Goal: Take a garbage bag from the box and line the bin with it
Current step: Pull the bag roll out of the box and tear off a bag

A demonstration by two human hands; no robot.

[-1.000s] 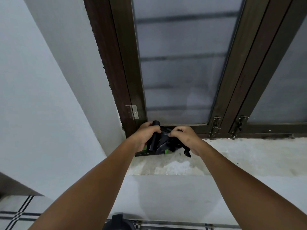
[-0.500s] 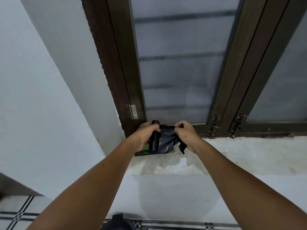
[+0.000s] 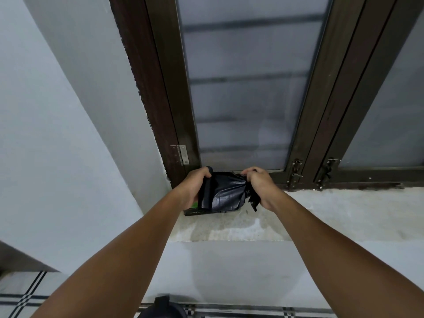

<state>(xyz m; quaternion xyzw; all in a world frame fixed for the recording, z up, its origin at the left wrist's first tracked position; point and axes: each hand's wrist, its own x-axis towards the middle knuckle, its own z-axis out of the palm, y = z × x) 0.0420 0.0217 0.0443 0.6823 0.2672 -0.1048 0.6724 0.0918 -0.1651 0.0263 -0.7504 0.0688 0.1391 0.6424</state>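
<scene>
On the concrete window sill [image 3: 344, 214], both my hands work a black roll of garbage bags [image 3: 205, 193]. My left hand [image 3: 195, 187] is shut around the upright roll. My right hand [image 3: 259, 187] grips the bunched end of a black garbage bag [image 3: 227, 191], which stretches taut between the two hands. Under the roll, a corner of the dark box with green print [image 3: 193, 211] shows on the sill, mostly hidden by the bag and my left hand. A dark rounded object [image 3: 163, 309], perhaps the bin, pokes in at the bottom edge.
A dark wooden window frame [image 3: 321, 111] with frosted glass rises right behind the hands, with metal latches [image 3: 296, 171] at its foot. White walls stand at left and below the sill. A checked tile floor [image 3: 23, 299] lies at the bottom.
My right hand has pulled the bag to the right, away from the roll. The black sheet between my hands has grown wider and tauter, covering more of the box.
</scene>
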